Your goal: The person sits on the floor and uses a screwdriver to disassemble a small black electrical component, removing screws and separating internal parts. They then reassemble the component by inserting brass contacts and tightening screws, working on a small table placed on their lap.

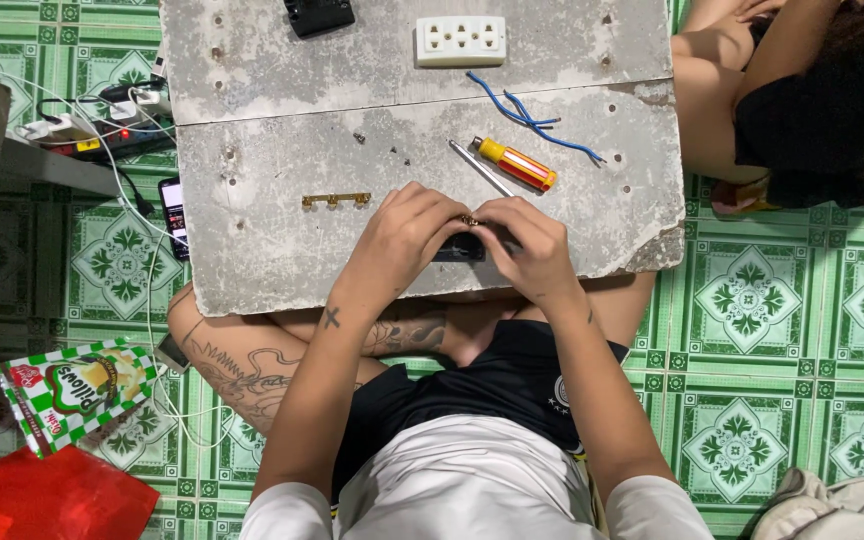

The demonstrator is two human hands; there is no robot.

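Both hands are meeting over the near edge of the grey slab surface, a little right of its middle. The left hand is curling its fingers inward, and the right hand is doing the same from the other side, so the fingertips are coming together on a small brass part. Each grip is closing on that part, pinching it between thumb and fingertips. Just under the fingers a black housing is lying flat on the surface, mostly covered by the hands; whether the brass part is touching it cannot be told.

Toward the left of the surface, well apart from the hands, a brass strip is lying on its own. Just beyond the hands, a thin metal rod and an orange-handled screwdriver are lying side by side at a slant, with loose blue wires beyond them. Along the far edge a white socket plate is sitting face up, and a black object is partly cut off by the frame. Nothing is lying between the hands and the nearest tools.

Off the far right corner another person's bare arm is showing above the green tiled floor.
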